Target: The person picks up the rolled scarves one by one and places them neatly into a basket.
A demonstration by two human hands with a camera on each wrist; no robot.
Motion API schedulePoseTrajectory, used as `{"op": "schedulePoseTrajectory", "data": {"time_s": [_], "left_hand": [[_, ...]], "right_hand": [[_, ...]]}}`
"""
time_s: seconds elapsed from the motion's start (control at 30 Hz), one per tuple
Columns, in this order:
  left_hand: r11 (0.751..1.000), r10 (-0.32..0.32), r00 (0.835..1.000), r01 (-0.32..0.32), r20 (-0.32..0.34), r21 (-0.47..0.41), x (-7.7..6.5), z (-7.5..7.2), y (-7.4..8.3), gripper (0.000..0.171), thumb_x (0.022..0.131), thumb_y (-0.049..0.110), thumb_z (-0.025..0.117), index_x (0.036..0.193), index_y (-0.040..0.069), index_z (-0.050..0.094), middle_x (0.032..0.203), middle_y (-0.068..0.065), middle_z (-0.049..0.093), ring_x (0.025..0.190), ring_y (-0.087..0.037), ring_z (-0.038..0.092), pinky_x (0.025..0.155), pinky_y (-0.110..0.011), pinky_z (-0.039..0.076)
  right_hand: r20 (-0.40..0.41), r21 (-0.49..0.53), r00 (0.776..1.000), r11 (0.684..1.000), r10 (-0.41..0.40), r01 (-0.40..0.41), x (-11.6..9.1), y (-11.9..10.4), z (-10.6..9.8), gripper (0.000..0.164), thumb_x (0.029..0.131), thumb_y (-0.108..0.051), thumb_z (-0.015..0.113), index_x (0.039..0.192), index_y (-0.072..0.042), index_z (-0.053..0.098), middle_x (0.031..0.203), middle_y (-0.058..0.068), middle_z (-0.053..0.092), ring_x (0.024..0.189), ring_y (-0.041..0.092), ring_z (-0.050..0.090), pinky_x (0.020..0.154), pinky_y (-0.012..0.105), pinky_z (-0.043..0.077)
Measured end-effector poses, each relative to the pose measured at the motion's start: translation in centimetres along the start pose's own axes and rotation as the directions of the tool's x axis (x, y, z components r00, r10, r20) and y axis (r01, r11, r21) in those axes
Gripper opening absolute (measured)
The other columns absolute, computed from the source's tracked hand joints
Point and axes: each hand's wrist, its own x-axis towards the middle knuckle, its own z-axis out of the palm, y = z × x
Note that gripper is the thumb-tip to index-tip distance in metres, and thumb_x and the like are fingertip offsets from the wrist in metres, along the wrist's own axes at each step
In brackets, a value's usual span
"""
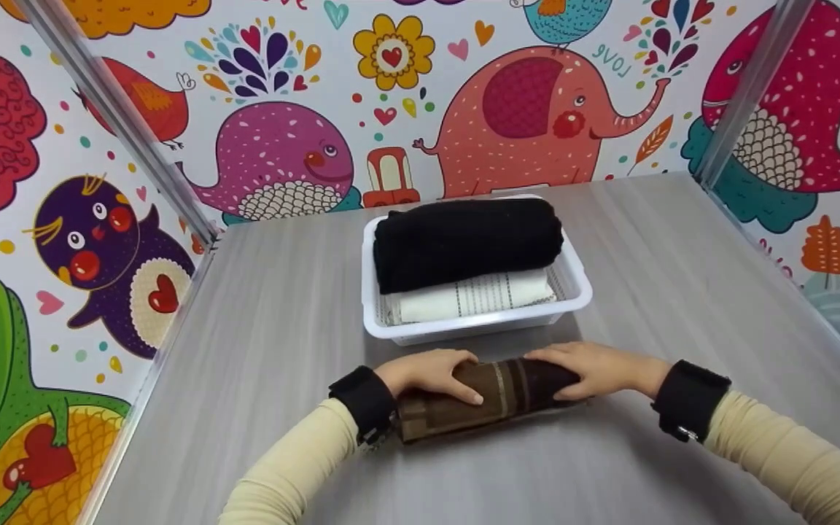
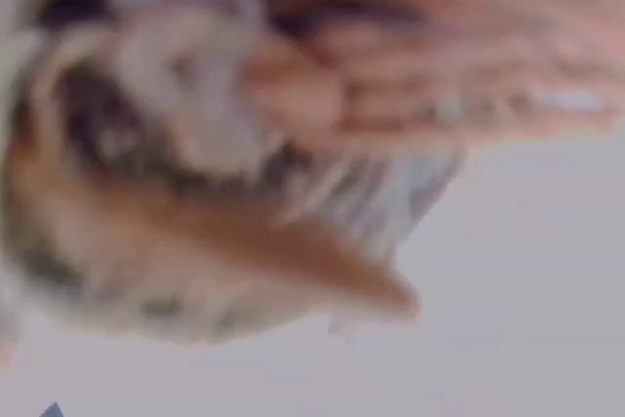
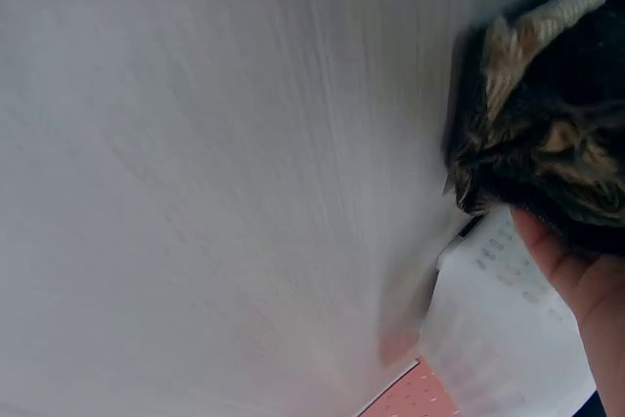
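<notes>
A brown cloth roll [image 1: 485, 397] with pale and dark stripes lies just in front of the white basket [image 1: 383, 332]. Near its left end my left hand [image 1: 431, 372] grips it, thumb across the near face. My right hand [image 1: 595, 368] holds the dark right end, with the thumb on the near side and fingers over the top. The left wrist view is blurred but shows the roll's layered end [image 2: 195, 241] beside the fingers. In the right wrist view the opposite end [image 3: 547, 134] looks frayed, with part of my right hand [image 3: 586, 290] against it.
Inside the basket a black rolled cloth [image 1: 467, 240] lies on a white cloth [image 1: 475, 295] with dark stitched lines. The grey table [image 1: 281, 292] reaches back to cartoon-printed walls [image 1: 391, 117] with metal posts [image 1: 744, 95] at the corners.
</notes>
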Motion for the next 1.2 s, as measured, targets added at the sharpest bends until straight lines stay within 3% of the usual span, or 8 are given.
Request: {"op": "schedulePoseTrajectory", "data": {"time_s": [0.17, 0.33, 0.53, 0.7, 0.83, 0.97, 1.07, 1.2], "left_hand": [[0.993, 0.076, 0.994, -0.068, -0.084, 0.097, -2.1, -0.6, 0.0, 0.084, 0.073, 0.048, 0.071, 0.14, 0.013, 0.034, 0.134, -0.006, 0.044, 0.122, -0.019, 0.042, 0.101, -0.031, 0.034], [0.954, 0.122, 0.979, -0.071, -0.161, 0.292, -3.7, -0.6, -0.6, 0.091, 0.071, 0.045, 0.074, 0.144, 0.017, 0.028, 0.137, -0.007, 0.04, 0.121, -0.024, 0.041, 0.099, -0.039, 0.035], [0.856, 0.244, 0.913, -0.044, -0.328, 0.515, -3.9, 0.3, -2.4, 0.075, 0.079, 0.031, 0.07, 0.141, 0.013, 0.032, 0.132, -0.011, 0.044, 0.116, -0.028, 0.046, 0.092, -0.045, 0.04], [0.802, 0.314, 0.862, -0.016, -0.398, 0.598, -3.6, 1.3, -3.5, 0.07, 0.08, 0.031, 0.068, 0.139, 0.012, 0.036, 0.127, -0.011, 0.048, 0.109, -0.028, 0.051, 0.084, -0.043, 0.045], [0.811, 0.265, 0.875, 0.026, -0.406, 0.584, -3.2, 1.7, -3.9, 0.078, 0.078, 0.037, 0.069, 0.141, 0.012, 0.031, 0.128, -0.012, 0.047, 0.108, -0.03, 0.051, 0.083, -0.045, 0.045], [0.813, 0.237, 0.88, 0.052, -0.412, 0.58, -2.6, 2.1, -4.2, 0.089, 0.073, 0.042, 0.073, 0.142, 0.011, 0.027, 0.128, -0.014, 0.045, 0.107, -0.032, 0.051, 0.08, -0.045, 0.046], [0.828, 0.209, 0.893, 0.054, -0.398, 0.558, -2.4, 2.5, -4.5, 0.098, 0.068, 0.049, 0.074, 0.144, 0.01, 0.023, 0.131, -0.016, 0.042, 0.111, -0.035, 0.048, 0.079, -0.046, 0.047], [0.922, 0.119, 0.938, 0.018, -0.326, 0.387, -2.2, 2.8, -4.6, 0.093, 0.078, 0.057, 0.06, 0.147, 0.012, 0.017, 0.14, -0.018, 0.033, 0.124, -0.038, 0.036, 0.088, -0.053, 0.042]], "right_hand": [[0.066, 0.163, 0.996, 0.984, 0.065, -0.075, 0.8, 0.9, -0.7, 0.062, 0.079, -0.03, 0.065, 0.134, -0.013, 0.042, 0.111, 0.009, 0.061, 0.086, 0.013, 0.057, 0.072, 0.029, 0.047], [0.174, 0.348, 0.967, 0.907, 0.185, -0.236, 1.4, 1.8, -1.5, 0.062, 0.08, -0.029, 0.065, 0.136, -0.014, 0.041, 0.095, 0.006, 0.062, 0.071, 0.009, 0.055, 0.063, 0.026, 0.046], [0.217, 0.433, 0.94, 0.837, 0.265, -0.335, 1.6, 2.3, -1.7, 0.064, 0.087, -0.032, 0.059, 0.139, -0.005, 0.034, 0.131, 0.018, 0.047, 0.117, 0.032, 0.045, 0.097, 0.047, 0.035], [0.134, 0.309, 0.956, 0.905, 0.261, -0.29, 1.6, 1.5, -1.6, 0.058, 0.092, -0.029, 0.051, 0.137, 0.004, 0.034, 0.135, 0.025, 0.041, 0.123, 0.041, 0.039, 0.1, 0.054, 0.031], [-0.072, -0.028, 0.982, 0.984, 0.174, -0.176, 1.8, 0.5, -1.3, 0.047, 0.092, -0.018, 0.053, 0.13, 0.006, 0.043, 0.116, 0.023, 0.056, 0.105, 0.036, 0.055, 0.089, 0.048, 0.043], [-0.228, -0.287, 0.973, 0.954, 0.024, -0.09, 1.8, -0.1, -0.1, 0.045, 0.085, -0.004, 0.057, 0.129, -0.003, 0.049, 0.111, 0.018, 0.057, 0.093, 0.031, 0.056, 0.077, 0.043, 0.048], [-0.223, -0.268, 0.974, 0.959, 0.036, -0.097, 1.6, -0.3, 1.2, 0.055, 0.083, -0.013, 0.063, 0.134, -0.005, 0.044, 0.123, 0.022, 0.048, 0.103, 0.036, 0.049, 0.081, 0.047, 0.046], [-0.134, -0.205, 0.98, 0.964, 0.144, -0.17, 1.1, -0.7, 2.6, 0.088, 0.072, -0.038, 0.073, 0.14, -0.002, 0.031, 0.133, 0.027, 0.035, 0.116, 0.043, 0.038, 0.088, 0.051, 0.043]]}}
